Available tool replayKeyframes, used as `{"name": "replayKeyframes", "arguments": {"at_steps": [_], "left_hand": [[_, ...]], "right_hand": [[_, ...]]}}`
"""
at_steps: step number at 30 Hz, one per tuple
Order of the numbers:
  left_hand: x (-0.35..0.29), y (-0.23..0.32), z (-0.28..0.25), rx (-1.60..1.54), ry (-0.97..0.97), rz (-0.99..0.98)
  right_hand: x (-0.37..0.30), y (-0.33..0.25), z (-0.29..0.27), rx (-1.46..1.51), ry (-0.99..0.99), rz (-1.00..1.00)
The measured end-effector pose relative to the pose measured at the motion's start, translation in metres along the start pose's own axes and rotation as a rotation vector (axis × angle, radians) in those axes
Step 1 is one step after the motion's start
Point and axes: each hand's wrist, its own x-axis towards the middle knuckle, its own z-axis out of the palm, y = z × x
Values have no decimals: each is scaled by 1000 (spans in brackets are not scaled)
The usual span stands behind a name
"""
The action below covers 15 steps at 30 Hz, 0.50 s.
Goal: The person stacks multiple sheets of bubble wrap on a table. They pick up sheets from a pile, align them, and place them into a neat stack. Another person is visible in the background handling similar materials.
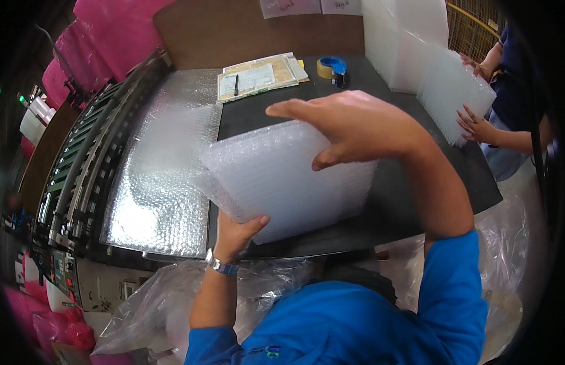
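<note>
So, from the head cam: the left hand has a grip on the lower left corner of a bubble wrap stack, thumb on the front, fingers hidden, tilted up over the black desk. The right hand is spread wide at the top edge, can't tell if it's touching. Tape dispenser and papers with a pen sit farther back.

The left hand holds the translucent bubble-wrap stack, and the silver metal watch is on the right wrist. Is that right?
Not quite: the silver metal watch is on the wrist of the left hand, as the head view shows. That hand does hold the translucent bubble-wrap stack.
</note>
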Motion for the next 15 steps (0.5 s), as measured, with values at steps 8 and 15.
{"name": "replayKeyframes", "arguments": {"at_steps": [8,15], "left_hand": [[4,8,16,-184,195,107],[1,-5,-1,-288,79,102]], "right_hand": [[-61,29,-14,287,796,-35],[-82,65,127,1454,556,207]]}}
